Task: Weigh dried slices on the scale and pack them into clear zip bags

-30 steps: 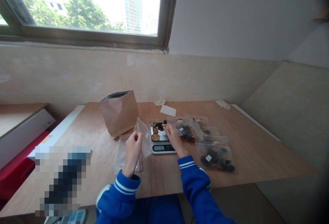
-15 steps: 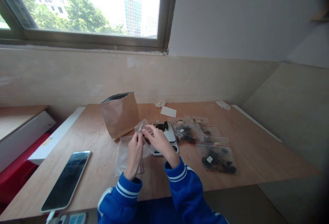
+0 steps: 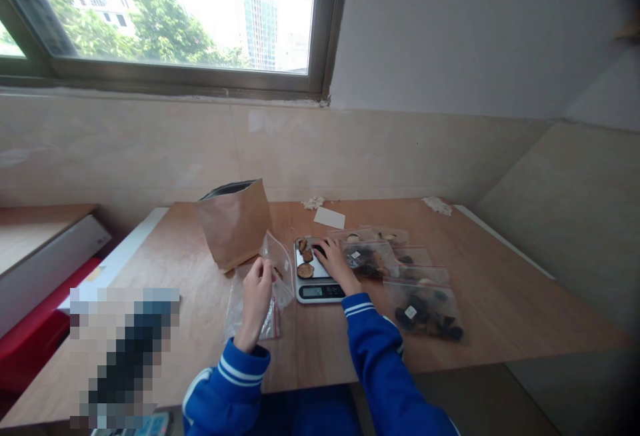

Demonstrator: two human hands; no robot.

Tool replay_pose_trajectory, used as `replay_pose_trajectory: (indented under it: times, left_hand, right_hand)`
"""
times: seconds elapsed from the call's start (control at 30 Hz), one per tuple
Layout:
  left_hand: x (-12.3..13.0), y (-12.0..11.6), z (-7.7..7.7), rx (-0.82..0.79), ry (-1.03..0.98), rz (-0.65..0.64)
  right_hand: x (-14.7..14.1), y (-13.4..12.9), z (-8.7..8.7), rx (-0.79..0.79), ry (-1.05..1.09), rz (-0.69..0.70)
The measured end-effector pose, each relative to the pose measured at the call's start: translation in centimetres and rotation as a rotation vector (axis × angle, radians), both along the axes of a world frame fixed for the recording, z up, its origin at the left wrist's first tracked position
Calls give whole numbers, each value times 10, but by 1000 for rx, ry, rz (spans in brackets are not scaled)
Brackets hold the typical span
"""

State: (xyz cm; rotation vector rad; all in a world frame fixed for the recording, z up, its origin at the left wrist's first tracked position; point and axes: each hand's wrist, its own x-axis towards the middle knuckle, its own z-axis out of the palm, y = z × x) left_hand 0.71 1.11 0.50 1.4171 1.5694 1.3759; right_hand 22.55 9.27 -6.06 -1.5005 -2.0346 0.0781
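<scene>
A clear zip bag (image 3: 281,269) stands mouth-up, its edge pinched in the closed fingers of my left hand (image 3: 257,281). Something small and brown shows low in that bag. To its right is a white kitchen scale (image 3: 323,271) with a lit display. On the scale's left side lie several brown dried slices (image 3: 305,269). My right hand (image 3: 336,263) reaches over the plate from the right, its bent fingers closed around a dark dried piece (image 3: 319,249) that they mostly cover. Another flat clear bag (image 3: 240,306) lies beneath my left hand.
An open brown paper bag (image 3: 237,226) stands behind my left hand. Zip bags of dried pieces (image 3: 425,309) lie on the right. A white card (image 3: 329,217) and pale crumpled bits (image 3: 313,203) sit at the back. A blurred-out dark object (image 3: 133,349) is at left.
My right hand has left the bag's mouth and moved right onto the scale's plate. Brown slices and the display have come into view. My left hand still holds the bag.
</scene>
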Motion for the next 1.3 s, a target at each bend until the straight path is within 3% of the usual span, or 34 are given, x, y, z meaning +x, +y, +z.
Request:
replay_pose_trajectory:
  times: [0.1,0.3,0.4,0.5,0.6,0.67,0.9,1.03,1.13,1.23,1.3]
  left_hand:
    - [1,0,2,6,-14,2]
    - [3,-3,3,-3,-38,-4]
    - [4,-4,0,-12,-57,-22]
    - [5,-3,-3,-30,-68,-40]
    - [6,-3,-5,-27,-84,-46]
    - [6,-3,-5,-15,-99,-53]
    - [3,-5,-5,-29,-231,-37]
    - [-3,-6,-6,-27,-274,-29]
    - [-7,-7,-5,-37,-279,-8]
    - [-11,-7,-3,-38,-272,14]
    - [-12,-7,-2,-38,-274,11]
  right_hand:
    - [3,-2,1,-4,40,-49]
    - [-2,-5,13,-12,316,-104]
    - [-20,-15,37,16,468,-52]
    - [-47,-29,71,-1,602,94]
    - [-72,-39,98,-75,588,223]
    - [-85,-39,106,-110,522,235]
    - [-102,-38,104,-183,377,267]
    - [-93,-48,119,-339,399,444]
    - [-78,-44,120,-285,519,418]
    - [-60,-30,92,-67,443,256]
    - [-51,-21,61,-65,269,175]
